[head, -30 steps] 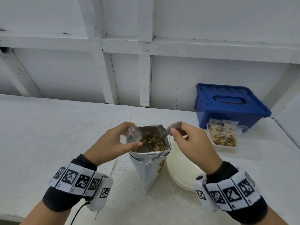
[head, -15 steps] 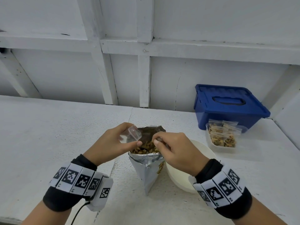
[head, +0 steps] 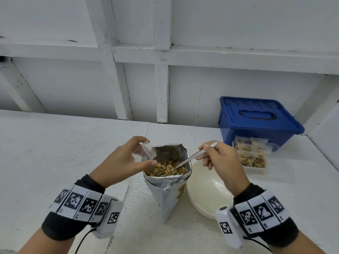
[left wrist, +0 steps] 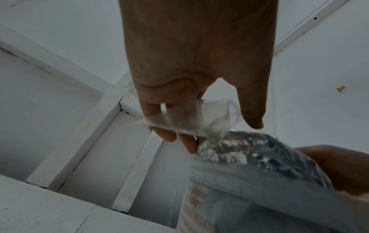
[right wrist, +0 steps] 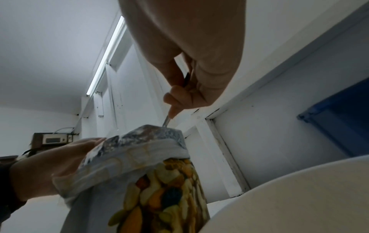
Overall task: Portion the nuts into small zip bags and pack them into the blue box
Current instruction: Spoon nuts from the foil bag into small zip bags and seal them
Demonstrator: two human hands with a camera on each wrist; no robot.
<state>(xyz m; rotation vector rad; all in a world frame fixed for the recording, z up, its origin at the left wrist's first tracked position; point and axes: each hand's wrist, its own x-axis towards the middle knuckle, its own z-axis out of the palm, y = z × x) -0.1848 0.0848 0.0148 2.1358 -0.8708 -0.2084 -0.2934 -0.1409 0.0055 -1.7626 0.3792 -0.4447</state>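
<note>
A silver foil pouch of mixed nuts (head: 166,182) stands open at the table's middle. My left hand (head: 126,162) holds a small clear zip bag (head: 146,150) at the pouch's left rim; the bag (left wrist: 191,119) is empty and held between fingers and thumb. My right hand (head: 218,160) grips a metal spoon (head: 198,154) whose bowl is down among the nuts (head: 167,168). The spoon's shaft (right wrist: 166,122) enters the pouch (right wrist: 147,165) from above. The blue box (head: 256,121) stands closed at the back right.
A clear tray with several filled zip bags (head: 251,154) sits in front of the blue box. A cream bowl (head: 207,193) lies right of the pouch, under my right wrist. A white wall with beams runs behind the table (head: 55,153).
My right hand has drawn back to the right and up from over the pouch's mouth, so the spoon's handle shows again. The left hand keeps the zip bag at the rim.
</note>
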